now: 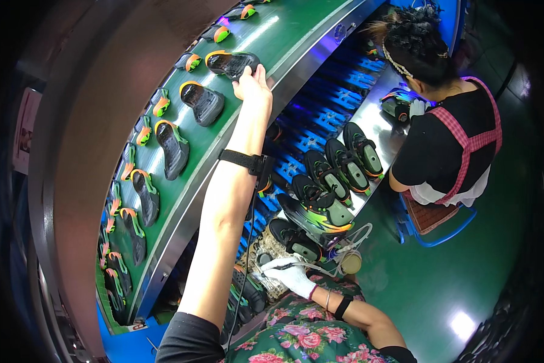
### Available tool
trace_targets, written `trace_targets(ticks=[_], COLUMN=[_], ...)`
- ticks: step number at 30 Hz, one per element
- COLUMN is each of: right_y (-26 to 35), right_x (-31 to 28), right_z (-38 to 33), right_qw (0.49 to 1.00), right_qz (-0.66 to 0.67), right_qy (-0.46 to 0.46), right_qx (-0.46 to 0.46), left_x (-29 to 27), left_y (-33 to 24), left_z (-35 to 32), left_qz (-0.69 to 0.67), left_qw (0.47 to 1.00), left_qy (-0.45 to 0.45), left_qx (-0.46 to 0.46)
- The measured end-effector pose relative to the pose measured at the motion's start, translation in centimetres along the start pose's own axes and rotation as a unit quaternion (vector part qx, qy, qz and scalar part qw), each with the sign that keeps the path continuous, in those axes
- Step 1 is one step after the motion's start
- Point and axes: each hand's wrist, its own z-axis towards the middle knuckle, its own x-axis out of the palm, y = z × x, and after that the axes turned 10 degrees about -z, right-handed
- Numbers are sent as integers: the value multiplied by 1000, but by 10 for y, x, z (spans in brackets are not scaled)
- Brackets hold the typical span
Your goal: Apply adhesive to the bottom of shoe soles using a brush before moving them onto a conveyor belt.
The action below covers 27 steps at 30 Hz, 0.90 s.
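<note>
My bare left hand reaches far out over the green conveyor belt, its fingers closed on the near end of a black shoe sole with an orange rim. Close to my lap, my right hand wears a white glove and is closed around a slim dark tool; its tip is hard to make out. Under that hand lies a work surface crusted with pale, glue-like residue. A black shoe upper with a grey-green bottom sits just beyond the glove.
More soles line the curved belt, which has a metal side rail. Several shoe uppers stand on a metal ledge. A pale hose loops beside me. A co-worker sits at right handling a shoe.
</note>
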Motion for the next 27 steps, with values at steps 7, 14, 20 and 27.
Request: trace_targets(ticks=[7, 14, 20, 27], right_y=[6, 3, -1, 3], right_x=[-1, 0, 3, -2], right_z=[-7, -8, -11, -11], right_qw=[1000, 999, 997, 999], right_qz=[17, -23, -62, -17], right_qy=[7, 15, 15, 29], right_qx=[4, -17, -52, -24], left_x=[-7, -11, -13, -14], left_y=[-11, -25, -49, -46], left_z=[20, 16, 24, 21], left_qz=[66, 123, 150, 163], left_qw=[998, 992, 985, 984], left_qy=[8, 29, 78, 74], left_qx=[0, -12, -22, -14])
